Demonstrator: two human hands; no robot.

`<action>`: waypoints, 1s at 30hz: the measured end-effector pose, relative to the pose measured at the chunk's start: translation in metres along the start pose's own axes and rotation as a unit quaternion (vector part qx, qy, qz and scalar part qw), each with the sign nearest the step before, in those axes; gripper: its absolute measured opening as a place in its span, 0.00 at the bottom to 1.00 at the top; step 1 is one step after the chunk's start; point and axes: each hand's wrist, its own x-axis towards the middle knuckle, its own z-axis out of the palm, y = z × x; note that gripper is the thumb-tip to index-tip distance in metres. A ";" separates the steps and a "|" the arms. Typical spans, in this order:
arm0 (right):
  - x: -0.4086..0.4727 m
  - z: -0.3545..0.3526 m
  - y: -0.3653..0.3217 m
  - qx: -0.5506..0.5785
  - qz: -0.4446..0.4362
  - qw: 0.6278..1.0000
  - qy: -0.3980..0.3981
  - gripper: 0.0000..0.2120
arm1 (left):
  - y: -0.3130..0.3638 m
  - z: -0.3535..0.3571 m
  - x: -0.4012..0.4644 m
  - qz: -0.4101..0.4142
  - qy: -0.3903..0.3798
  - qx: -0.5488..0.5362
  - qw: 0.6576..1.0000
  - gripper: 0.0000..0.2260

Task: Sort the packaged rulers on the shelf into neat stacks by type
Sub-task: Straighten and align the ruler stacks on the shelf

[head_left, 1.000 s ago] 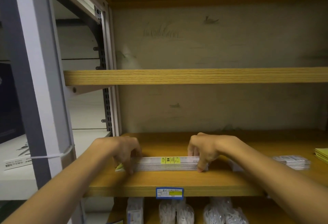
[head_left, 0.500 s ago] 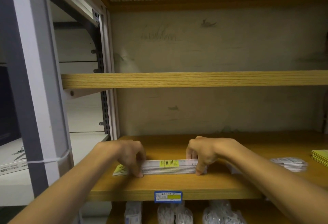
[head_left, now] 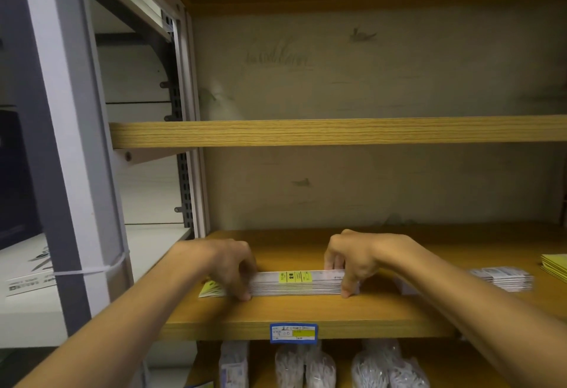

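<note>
A stack of packaged rulers (head_left: 296, 284) is held on the wooden shelf (head_left: 306, 311), near its front edge. Its left end is clamped by the left hand (head_left: 228, 265), its right end by the right hand (head_left: 352, 260). A second stack (head_left: 503, 278) lies well apart, rightward.

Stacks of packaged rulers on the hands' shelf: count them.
2. One stack lies near the shelf's front edge, gripped at its ends by the left hand and right hand. A second stack lies further right. The forearms may hide others.
</note>
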 end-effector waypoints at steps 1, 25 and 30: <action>0.000 0.000 0.000 -0.002 -0.001 1.000 0.000 0.19 | 0.001 0.000 -0.001 0.000 0.003 0.003 1.000 0.24; -0.003 0.003 0.003 -0.009 -0.001 1.000 0.022 0.20 | -0.014 0.005 -0.016 -0.033 0.026 -0.007 0.999 0.27; -0.002 0.005 0.005 -0.006 -0.009 1.000 0.029 0.19 | -0.014 0.007 -0.018 -0.026 0.035 -0.006 0.999 0.25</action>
